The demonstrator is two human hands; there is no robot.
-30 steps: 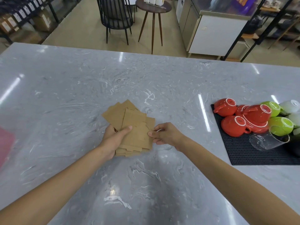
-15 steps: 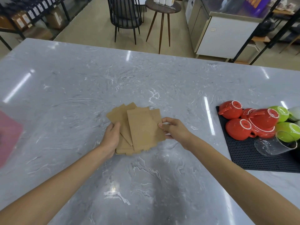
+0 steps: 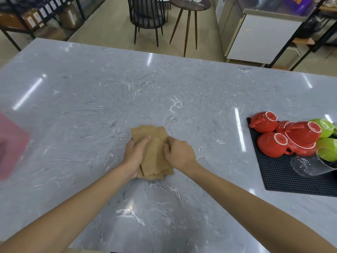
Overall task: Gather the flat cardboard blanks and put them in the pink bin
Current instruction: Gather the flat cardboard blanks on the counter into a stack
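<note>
A stack of flat brown cardboard blanks (image 3: 154, 156) lies on the grey marble counter (image 3: 164, 92), squeezed between both hands. My left hand (image 3: 135, 154) grips the stack's left edge, thumb on top. On the right edge, my right hand (image 3: 179, 154) presses in with curled fingers. The blanks are roughly aligned, with a few corners sticking out at the near end. Part of the pink bin (image 3: 11, 145) shows at the far left edge of the view, mostly cut off.
A black rubber mat (image 3: 284, 179) at the right holds upturned red cups (image 3: 273, 147), green cups (image 3: 326, 150) and a glass (image 3: 308, 166) lying on its side. Beyond the counter stand a black chair (image 3: 145, 13), a round side table (image 3: 189, 4) and a white cabinet (image 3: 262, 37).
The fanned-out blanks have been pushed together into a narrower stack. Both hands have closed in from the sides and now clamp the stack. The camera view has shifted slightly.
</note>
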